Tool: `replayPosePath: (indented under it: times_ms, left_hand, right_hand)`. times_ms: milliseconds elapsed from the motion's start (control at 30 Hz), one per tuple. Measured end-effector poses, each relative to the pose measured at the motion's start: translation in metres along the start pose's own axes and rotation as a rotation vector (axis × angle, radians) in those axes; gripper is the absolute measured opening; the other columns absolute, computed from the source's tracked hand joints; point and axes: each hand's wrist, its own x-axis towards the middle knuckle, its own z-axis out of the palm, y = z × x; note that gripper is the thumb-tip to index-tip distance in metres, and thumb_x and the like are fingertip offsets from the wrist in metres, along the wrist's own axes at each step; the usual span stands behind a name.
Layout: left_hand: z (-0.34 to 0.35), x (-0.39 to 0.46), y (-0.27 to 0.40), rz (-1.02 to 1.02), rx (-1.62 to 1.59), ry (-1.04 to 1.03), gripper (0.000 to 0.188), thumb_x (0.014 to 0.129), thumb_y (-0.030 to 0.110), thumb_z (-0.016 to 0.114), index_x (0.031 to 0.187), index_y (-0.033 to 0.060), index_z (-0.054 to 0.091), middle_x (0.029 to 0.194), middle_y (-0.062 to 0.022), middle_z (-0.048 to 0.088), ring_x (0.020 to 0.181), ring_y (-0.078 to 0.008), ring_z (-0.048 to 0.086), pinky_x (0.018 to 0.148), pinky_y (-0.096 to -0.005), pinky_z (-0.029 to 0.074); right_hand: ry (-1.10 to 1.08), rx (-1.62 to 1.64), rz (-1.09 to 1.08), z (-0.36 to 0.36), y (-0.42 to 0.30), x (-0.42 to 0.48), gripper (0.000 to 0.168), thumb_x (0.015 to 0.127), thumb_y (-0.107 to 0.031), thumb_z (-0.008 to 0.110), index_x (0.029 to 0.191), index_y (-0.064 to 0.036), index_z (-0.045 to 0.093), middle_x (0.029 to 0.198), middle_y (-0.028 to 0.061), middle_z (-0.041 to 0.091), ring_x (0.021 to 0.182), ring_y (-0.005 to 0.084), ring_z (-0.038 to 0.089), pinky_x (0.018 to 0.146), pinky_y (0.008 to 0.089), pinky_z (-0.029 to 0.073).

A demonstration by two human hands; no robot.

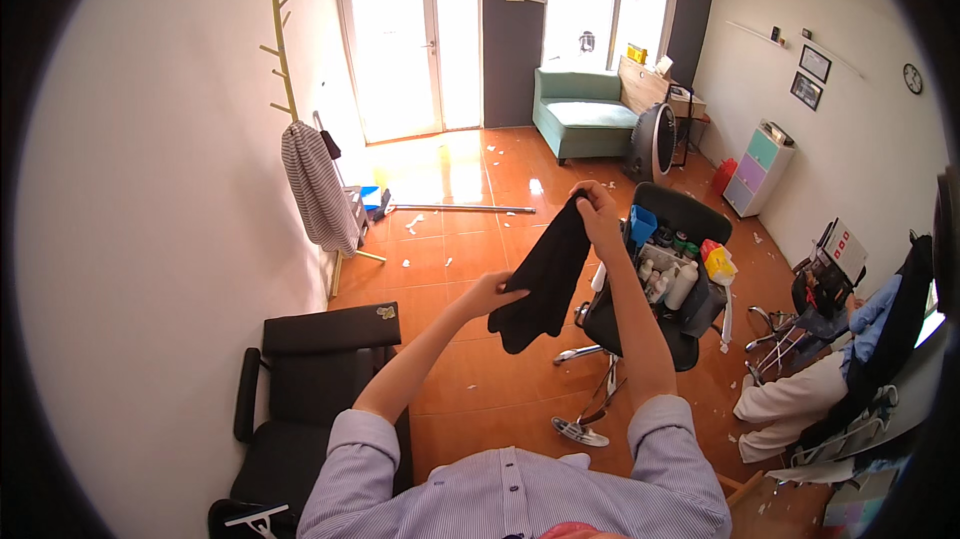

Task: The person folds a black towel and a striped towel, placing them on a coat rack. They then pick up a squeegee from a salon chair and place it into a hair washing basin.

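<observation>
A black cloth (pixel 546 280) hangs in the air between my two hands, in front of my chest. My right hand (pixel 598 216) pinches its narrow upper end. Lower down, my left hand (pixel 499 296) grips the cloth's left edge, with the thumb lying over it. The cloth's wider end droops and has a wavy hem. Just right of it stands a black swivel chair (pixel 600 321), its seat loaded with several bottles (pixel 681 285), jars and a blue plastic container (pixel 643 224).
A black armchair (pixel 300 396) stands at my left, with a squeegee (pixel 259 520) near it. Behind it is a wooden coat rack (pixel 280 58) with a striped cloth (pixel 315 186). A long pole (pixel 465 208) and white scraps lie on the tiled floor. Another person (pixel 802 389) is at the right.
</observation>
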Motion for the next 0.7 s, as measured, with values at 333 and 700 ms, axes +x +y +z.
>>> replayPosePath:
  times_ms: [333, 700]
  left_hand:
    - [-0.045, -0.046, 0.01, 0.194, 0.66, 0.063, 0.018, 0.08, 0.024, 0.068, 0.082, 0.0086, 0.058, 0.086, -0.0016, 0.061, 0.088, -0.02, 0.054, 0.085, -0.037, 0.037]
    - [-0.065, -0.057, 0.041, 0.066, -0.016, -0.015, 0.011, 0.081, 0.013, 0.061, 0.082, 0.0073, 0.051, 0.087, -0.0043, 0.058, 0.081, -0.0167, 0.053, 0.088, -0.0345, 0.033]
  right_hand:
    - [0.065, -0.136, -0.087, -0.051, 0.015, -0.008, 0.018, 0.082, 0.001, 0.045, 0.098, -0.001, 0.053, 0.091, 0.0029, 0.054, 0.085, 0.0097, 0.052, 0.079, 0.0229, 0.041]
    - [0.041, -0.097, 0.01, -0.059, 0.061, -0.012, 0.014, 0.089, -0.005, 0.049, 0.103, -0.002, 0.052, 0.092, 0.0026, 0.051, 0.086, 0.0096, 0.049, 0.08, 0.0224, 0.038]
